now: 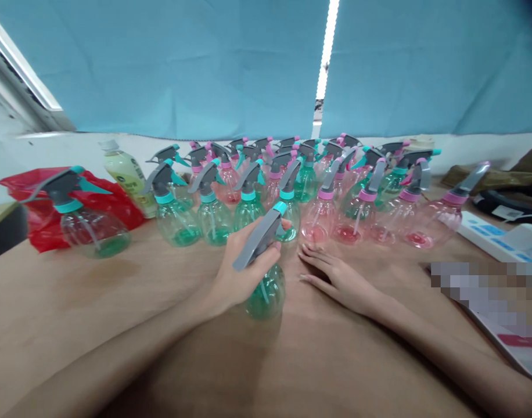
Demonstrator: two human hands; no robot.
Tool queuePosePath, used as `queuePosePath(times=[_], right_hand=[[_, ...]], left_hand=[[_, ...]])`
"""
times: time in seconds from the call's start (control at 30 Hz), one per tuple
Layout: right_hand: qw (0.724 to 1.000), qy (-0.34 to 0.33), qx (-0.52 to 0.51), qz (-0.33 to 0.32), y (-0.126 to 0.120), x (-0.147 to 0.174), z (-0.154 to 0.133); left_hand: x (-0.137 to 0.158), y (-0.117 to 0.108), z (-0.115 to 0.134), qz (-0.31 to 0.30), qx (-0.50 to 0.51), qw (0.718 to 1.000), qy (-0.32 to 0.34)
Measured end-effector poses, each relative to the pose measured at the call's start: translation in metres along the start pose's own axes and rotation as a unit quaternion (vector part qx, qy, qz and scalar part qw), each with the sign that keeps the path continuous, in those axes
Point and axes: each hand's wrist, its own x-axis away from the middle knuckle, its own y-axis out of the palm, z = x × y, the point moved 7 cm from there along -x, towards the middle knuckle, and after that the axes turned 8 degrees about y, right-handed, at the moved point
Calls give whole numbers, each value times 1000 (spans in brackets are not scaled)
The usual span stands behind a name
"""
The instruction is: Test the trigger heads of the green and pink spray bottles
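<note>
My left hand (244, 261) is closed round the neck of a green spray bottle (266, 296) with a grey trigger head and turquoise nozzle, near the middle of the table. To its right, my right hand (335, 276) rests palm down on the wood, fingers stretched out and nothing in them. Just beyond the fingertips stands a pink spray bottle (317, 220) with a little liquid at its bottom. Rows of similar bottles fill the back, with a green spray bottle (216, 223) among those on the left and a pink spray bottle (435, 220) at the right end.
Apart on the left stands a clear spray bottle (94, 232) before a red plastic bag (43, 223) and a yellowish drink bottle (129, 177). A white power strip (488, 232), a black coiled item (510, 203) and a partly blurred flat object (492, 325) lie at right.
</note>
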Motion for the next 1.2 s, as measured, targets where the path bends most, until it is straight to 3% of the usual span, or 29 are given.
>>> queuePosePath(times=[1.2], right_hand=[[1000, -4, 6, -1, 2, 0, 1]], left_hand=[[1, 3, -7, -22, 44, 999, 24]])
